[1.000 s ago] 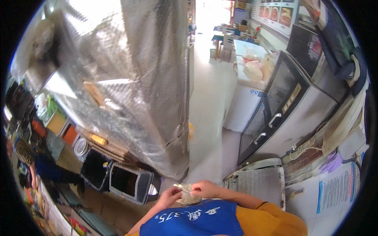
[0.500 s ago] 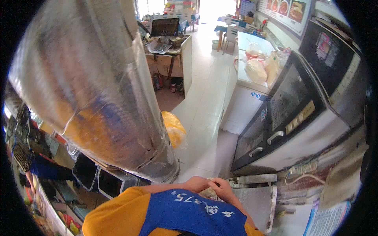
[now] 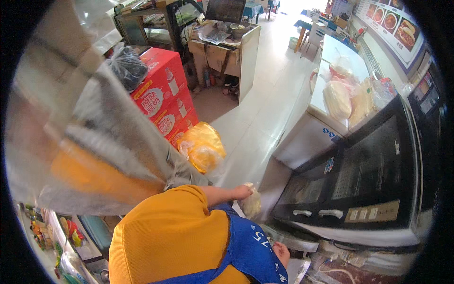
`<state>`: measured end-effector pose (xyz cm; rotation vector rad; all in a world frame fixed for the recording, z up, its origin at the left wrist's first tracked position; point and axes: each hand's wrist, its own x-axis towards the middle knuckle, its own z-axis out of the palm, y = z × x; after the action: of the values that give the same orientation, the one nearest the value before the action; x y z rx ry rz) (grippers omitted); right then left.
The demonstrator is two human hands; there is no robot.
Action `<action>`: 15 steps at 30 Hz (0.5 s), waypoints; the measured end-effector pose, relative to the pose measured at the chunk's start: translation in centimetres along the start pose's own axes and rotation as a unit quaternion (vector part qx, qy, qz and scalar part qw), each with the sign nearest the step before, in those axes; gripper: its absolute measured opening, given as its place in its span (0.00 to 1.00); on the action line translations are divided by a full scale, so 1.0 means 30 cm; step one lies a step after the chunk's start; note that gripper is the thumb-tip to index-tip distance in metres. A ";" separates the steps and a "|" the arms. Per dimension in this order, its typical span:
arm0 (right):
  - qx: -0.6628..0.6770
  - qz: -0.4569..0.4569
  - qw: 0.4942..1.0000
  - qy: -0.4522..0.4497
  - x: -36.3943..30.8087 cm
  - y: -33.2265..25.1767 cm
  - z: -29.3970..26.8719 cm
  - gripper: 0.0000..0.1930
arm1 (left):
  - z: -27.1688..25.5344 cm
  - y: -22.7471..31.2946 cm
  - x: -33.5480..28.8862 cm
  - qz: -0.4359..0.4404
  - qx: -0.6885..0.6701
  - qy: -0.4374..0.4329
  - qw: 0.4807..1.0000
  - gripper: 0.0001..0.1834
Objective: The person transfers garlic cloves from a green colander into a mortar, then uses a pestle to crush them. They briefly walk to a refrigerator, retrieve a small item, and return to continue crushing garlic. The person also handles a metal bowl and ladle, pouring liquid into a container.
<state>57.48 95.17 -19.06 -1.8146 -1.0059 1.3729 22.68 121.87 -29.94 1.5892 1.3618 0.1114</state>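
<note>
My left hand (image 3: 243, 191), at the end of an orange sleeve, is closed on the top of a clear plastic bag (image 3: 250, 204) with pale contents. The bag hangs from it over the floor, in front of my blue apron (image 3: 255, 248). What the bag contains is too blurred to name. Lower and to the right, my right hand (image 3: 282, 253) is near the apron's edge, beside a metal-edged surface (image 3: 295, 242). Its fingers are partly hidden, so their hold does not show.
A black glass-fronted cabinet (image 3: 364, 165) with white handles stands at the right. Beyond it, a white counter (image 3: 331, 59) bears bagged goods. A yellow bag (image 3: 202, 144) sits by stacked red cartons (image 3: 163, 90). A shiny wrapped column (image 3: 118, 156) rises close on the left.
My hands were together in front of the apron and are now apart. The left has reached forward with the plastic bag; the right is lower. My view has turned, showing the red cartons.
</note>
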 end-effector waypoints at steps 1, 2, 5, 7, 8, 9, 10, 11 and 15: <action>-0.012 0.018 1.000 -0.012 0.040 0.024 -0.003 0.12 | -0.041 -0.022 0.066 -0.054 -0.034 -0.004 0.998 0.27; -0.023 0.040 0.999 -0.023 0.092 0.038 0.003 0.13 | -0.077 -0.046 0.129 -0.100 -0.069 -0.001 0.993 0.27; -0.054 0.092 0.993 -0.049 0.267 0.005 0.046 0.14 | -0.207 -0.144 0.327 -0.150 -0.105 0.041 0.982 0.23; -0.073 0.107 0.990 -0.057 0.413 -0.079 0.084 0.14 | -0.306 -0.217 0.452 -0.171 -0.095 0.030 0.980 0.23; -0.082 0.110 0.989 -0.062 0.490 -0.133 0.104 0.15 | -0.359 -0.250 0.510 -0.182 -0.088 0.027 0.979 0.23; -0.089 0.111 0.988 -0.064 0.580 -0.197 0.124 0.15 | -0.415 -0.280 0.569 -0.219 -0.134 0.042 0.966 0.23; -0.098 0.110 0.987 -0.065 0.670 -0.262 0.144 0.15 | -0.472 -0.311 0.617 -0.255 -0.178 0.060 0.949 0.22; -0.108 0.108 0.986 -0.068 0.756 -0.338 0.160 0.16 | -0.531 -0.332 0.659 -0.297 -0.224 0.073 0.925 0.22; -0.145 0.083 0.983 -0.081 1.105 -0.631 0.214 0.17 | -0.832 -0.430 0.832 -0.350 -0.322 0.148 0.867 0.20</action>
<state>52.93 133.59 -20.46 -2.0642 -1.2158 1.5616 7.23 154.85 -39.19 0.4801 1.8185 0.3350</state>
